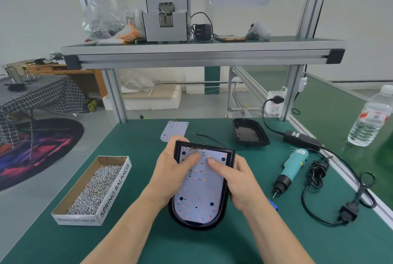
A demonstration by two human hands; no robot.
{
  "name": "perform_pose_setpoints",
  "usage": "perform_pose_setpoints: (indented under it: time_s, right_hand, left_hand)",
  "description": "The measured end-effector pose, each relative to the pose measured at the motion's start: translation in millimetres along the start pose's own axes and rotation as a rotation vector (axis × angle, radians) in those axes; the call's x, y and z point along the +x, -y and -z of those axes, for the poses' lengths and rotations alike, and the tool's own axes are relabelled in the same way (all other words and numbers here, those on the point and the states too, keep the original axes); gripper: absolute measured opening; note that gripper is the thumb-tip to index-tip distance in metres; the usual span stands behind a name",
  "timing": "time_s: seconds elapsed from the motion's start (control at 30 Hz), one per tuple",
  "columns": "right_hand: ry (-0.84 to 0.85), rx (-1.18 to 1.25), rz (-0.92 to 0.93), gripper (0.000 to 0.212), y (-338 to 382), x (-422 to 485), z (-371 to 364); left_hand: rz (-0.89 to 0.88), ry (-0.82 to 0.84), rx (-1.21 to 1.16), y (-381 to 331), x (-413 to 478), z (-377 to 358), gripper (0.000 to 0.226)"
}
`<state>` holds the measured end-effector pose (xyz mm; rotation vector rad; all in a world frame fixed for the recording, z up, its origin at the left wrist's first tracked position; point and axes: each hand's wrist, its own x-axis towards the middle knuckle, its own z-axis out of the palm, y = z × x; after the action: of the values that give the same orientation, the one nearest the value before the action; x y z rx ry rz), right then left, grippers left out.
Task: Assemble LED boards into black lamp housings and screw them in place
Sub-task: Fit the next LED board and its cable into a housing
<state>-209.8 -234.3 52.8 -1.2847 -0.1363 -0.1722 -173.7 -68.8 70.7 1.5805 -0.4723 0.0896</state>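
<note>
grips black lamp housing (196, 225) from both sides over green mat (63, 240), rounded end nearest. curls left hand (173, 171) round its left edge and far corner, right hand (239, 181) round its right edge; presses both thumbs onto led board (200, 192) lying inside the housing. left, on the mat: cardboard box (116, 187) of screws (95, 187). right: teal electric screwdriver (291, 168), lying flat, corded. further back: spare led board (174, 130), second black housing (249, 134), open side up. far right: water bottle (371, 119). on shelf (202, 47) above: grey screw feeder (165, 23).
</note>
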Motion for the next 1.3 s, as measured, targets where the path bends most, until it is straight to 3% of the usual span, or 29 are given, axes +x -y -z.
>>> perform_pose_setpoints:
  time_s: [0.2, 0.53, 0.63, 0.77, 0.9, 0.97, 1.03, 1.13, 1.2, 1.3]
  right_hand:
    - [0.053, -0.031, -0.08, 0.028, -1, 4, 5]
    - [-0.157, -0.056, -0.127, 0.016, -30, 14, 2]
    - [-0.212, -0.035, -0.239, 0.011, -38, 22, 2]
    - [-0.19, -0.033, -0.393, 0.019, -48, 23, 6]
    - [-0.212, -0.152, -0.405, 0.018, -54, 25, 8]
    - [-0.231, -0.211, -0.416, 0.017, -54, 27, 9]
    - [-0.245, -0.258, -0.426, 0.017, -55, 28, 10]
    - [-0.268, -0.288, -0.443, 0.017, -59, 30, 11]
    - [-0.281, -0.322, -0.444, 0.016, -63, 32, 12]
    - [-0.277, -0.365, -0.418, 0.011, -66, 33, 13]
  left_hand:
    - [0.005, -0.08, -0.023, 11, -5, 0, 0.031]
    - [0.146, -0.161, 0.06, 33, -4, -7, 0.018]
    - [0.239, -0.161, 0.036, 39, 2, -6, 0.017]
    - [0.362, -0.255, 0.068, 51, 14, -9, 0.015]
    - [0.454, -0.22, 0.119, 59, 21, -7, 0.013]
    - [0.533, -0.09, 0.217, 61, 22, -3, 0.013]
    - [0.588, -0.046, 0.395, 58, 25, 11, 0.03]
    - [0.437, -0.323, 0.707, 43, 30, 69, 0.019]
    - [0.413, -0.419, 0.966, 30, 26, 122, 0.014]
    - [0.667, -0.227, 1.192, 27, 13, 180, 0.013]
